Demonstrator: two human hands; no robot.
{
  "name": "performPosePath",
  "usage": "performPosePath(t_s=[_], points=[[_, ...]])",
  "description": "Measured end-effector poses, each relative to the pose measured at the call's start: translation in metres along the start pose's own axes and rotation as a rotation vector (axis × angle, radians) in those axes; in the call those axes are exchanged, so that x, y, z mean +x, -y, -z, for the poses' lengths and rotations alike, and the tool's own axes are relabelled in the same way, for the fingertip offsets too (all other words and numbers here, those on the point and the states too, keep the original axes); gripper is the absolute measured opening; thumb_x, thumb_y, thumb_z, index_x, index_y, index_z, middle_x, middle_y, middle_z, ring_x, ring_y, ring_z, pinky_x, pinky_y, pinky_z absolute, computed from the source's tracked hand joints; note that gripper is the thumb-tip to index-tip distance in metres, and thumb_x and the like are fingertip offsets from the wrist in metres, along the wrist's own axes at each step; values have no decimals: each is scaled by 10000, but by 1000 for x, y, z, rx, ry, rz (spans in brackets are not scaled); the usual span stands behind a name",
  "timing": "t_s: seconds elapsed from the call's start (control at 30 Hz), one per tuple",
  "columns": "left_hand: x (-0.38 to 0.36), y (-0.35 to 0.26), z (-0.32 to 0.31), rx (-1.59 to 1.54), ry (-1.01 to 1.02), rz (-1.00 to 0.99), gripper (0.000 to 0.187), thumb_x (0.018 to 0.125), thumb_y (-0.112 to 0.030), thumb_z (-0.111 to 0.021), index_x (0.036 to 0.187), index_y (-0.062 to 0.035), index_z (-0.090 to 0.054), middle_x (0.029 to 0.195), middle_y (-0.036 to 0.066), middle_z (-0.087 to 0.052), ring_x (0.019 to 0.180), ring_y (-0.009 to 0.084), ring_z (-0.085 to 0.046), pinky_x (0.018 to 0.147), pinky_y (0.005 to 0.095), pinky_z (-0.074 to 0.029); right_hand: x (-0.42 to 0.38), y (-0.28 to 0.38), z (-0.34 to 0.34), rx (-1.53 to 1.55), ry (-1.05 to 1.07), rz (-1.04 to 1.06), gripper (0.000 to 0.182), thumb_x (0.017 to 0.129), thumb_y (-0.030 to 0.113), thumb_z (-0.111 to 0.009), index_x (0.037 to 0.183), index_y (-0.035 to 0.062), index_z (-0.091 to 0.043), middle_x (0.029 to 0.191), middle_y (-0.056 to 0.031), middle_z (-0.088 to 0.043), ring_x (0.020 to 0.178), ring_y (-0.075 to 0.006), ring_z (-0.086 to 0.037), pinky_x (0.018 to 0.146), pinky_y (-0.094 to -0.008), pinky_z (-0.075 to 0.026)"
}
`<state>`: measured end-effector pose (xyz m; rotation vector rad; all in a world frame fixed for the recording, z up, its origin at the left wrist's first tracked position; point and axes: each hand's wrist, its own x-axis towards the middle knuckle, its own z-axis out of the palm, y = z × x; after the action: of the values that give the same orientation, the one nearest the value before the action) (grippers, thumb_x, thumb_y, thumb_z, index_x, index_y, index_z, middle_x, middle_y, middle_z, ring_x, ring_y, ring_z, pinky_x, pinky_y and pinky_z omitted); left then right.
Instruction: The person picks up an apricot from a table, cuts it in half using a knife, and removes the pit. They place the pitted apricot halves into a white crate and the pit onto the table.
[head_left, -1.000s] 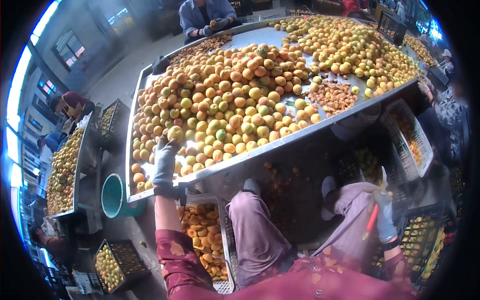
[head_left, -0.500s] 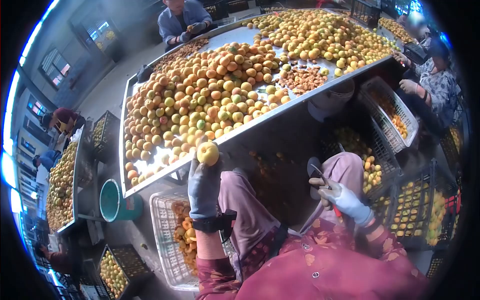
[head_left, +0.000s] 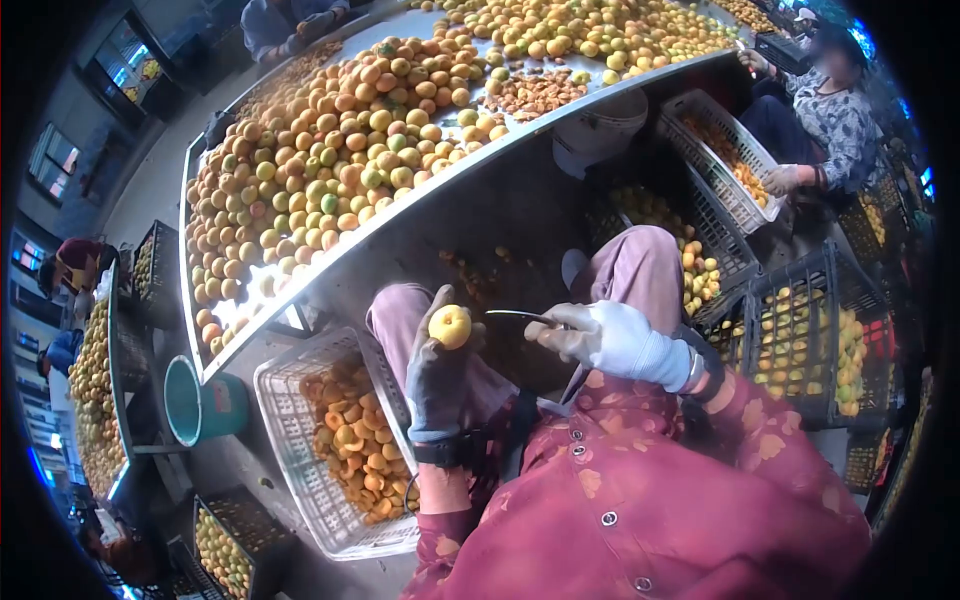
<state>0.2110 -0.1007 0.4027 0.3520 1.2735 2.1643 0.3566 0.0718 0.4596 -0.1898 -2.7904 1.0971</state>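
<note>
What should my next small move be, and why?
Probably bring the curved metal tool in your right hand to the apricot: your left hand holds it up, its visible side looks whole, and the tool's tip points toward it without touching.

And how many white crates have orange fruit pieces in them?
2: the near crate, by the person's left leg, and the far crate, by the co-worker on the right. Others may be hidden.

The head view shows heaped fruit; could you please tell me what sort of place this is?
Probably a fruit-processing workshop: a metal table heaped with what look like apricots, a white crate of cut halves, and a curved blade in the right hand.
</note>
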Motion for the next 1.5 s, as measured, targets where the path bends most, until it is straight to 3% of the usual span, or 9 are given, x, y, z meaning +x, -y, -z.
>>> performPosePath(t_s=[0.2,0.47,0.73,0.97,1.13,1.17,1.27,1.33,1.5], points=[[1,28,27,-211,232,100,838,807,-382,-727,1427,39,-351,1147,94,-589,903,138,-591,757,219,-476,22,18,0,21,327,-426,422,957,495,-463,1026,106,-609,706,-165,-626,729,-361,-649,674,-431,-503],[0,28,31,-21,181,75,775,833,-328,-716,1422,35,-365,1178,74,-584,953,98,-572,780,195,-467,34,31,0,-92,403,-379,436,966,485,-442,1056,89,-600,765,-182,-645,772,-381,-646,703,-460,-503],[1,33,40,-105,209,103,754,843,-290,-709,1426,36,-360,1168,64,-570,895,77,-561,756,181,-455,25,24,-7,-268,256,-97,326,973,378,-489,947,67,-583,639,-149,-578,632,-323,-622,556,-382,-476],[-1,36,34,27,158,60,664,866,-202,-688,1409,36,-391,1301,93,-533,1012,109,-576,857,212,-476,22,25,-13,-394,297,-159,337,968,387,-471,1015,74,-587,733,-158,-643,705,-349,-649,665,-438,-517],[-4,36,40,85,188,75,680,851,-221,-708,1404,35,-405,1256,95,-569,1011,105,-581,875,211,-471,23,-3,-5,-45,183,276,374,953,406,-500,1027,62,-626,668,-105,-620,602,-263,-626,609,-339,-509],[-4,35,42,72,222,106,657,866,-193,-692,1411,26,-398,1303,97,-543,1028,110,-575,873,211,-473,38,11,4,178,542,-413,383,942,412,-508,940,60,-658,593,-60,-575,548,-187,-591,569,-298,-476],[-7,30,47,8,279,177,676,863,-206,-701,1418,23,-391,1272,88,-558,1009,111,-573,832,204,-472,49,-4,1,350,713,-539,396,934,418,-505,889,62,-671,531,-27,-534,477,-124,-533,496,-268,-424],[-9,25,46,-41,300,217,718,844,-248,-724,1417,28,-390,1194,78,-600,971,106,-576,794,196,-468,53,-16,-1,472,753,-563,330,960,340,-532,964,31,-650,810,5,-678,479,-51,-504,453,-203,-395],[-9,22,39,-177,325,281,830,795,-307,-764,1425,51,-360,1095,67,-629,896,107,-579,735,202,-459,54,-19,0,698,887,-512,358,972,346,-528,948,19,-670,543,19,-499,426,-37,-384,410,-197,-277]])
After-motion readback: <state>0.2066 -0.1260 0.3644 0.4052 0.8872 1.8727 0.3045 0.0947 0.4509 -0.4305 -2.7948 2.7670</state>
